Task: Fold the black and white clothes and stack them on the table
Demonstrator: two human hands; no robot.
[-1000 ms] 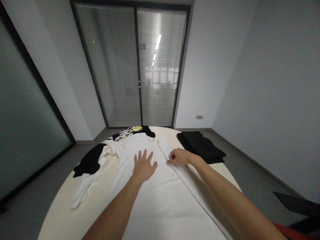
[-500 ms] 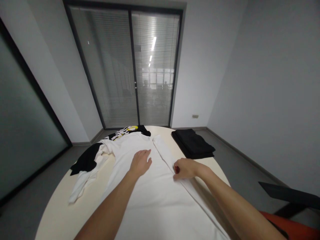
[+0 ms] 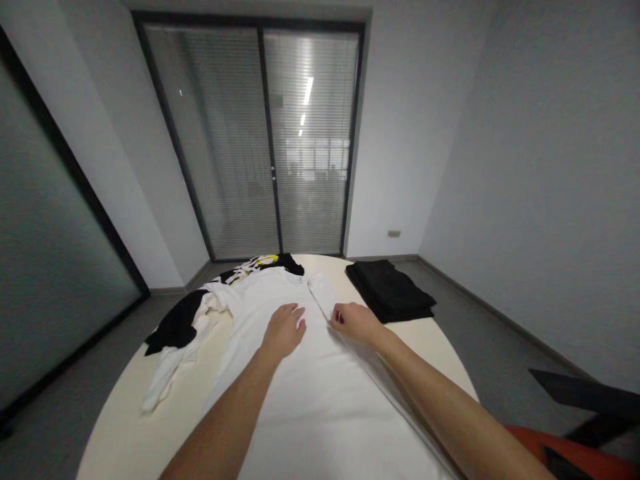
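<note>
A white long-sleeved shirt (image 3: 310, 407) lies spread over the table, its collar at the far end. Its right side is folded inward, and the other sleeve (image 3: 170, 373) hangs out loosely to the left. My left hand (image 3: 284, 331) rests on the upper body of the shirt with its fingers apart. On the folded right edge, my right hand (image 3: 357, 322) has its fingers curled together in a pinch at the fabric of the folded sleeve (image 3: 323, 291). The fingertips' exact grip is partly hidden.
The round cream table (image 3: 120, 413) bears a stack of folded black clothes (image 3: 390, 290) at the back right. A black garment with a white and yellow print (image 3: 175, 323) lies partly under the shirt at the left. An orange and black chair (image 3: 540, 443) stands at the right.
My right hand has moved away from me and slightly left along the folded edge, nearer the collar. My left hand has stayed nearly in place. The view has shifted slightly.
</note>
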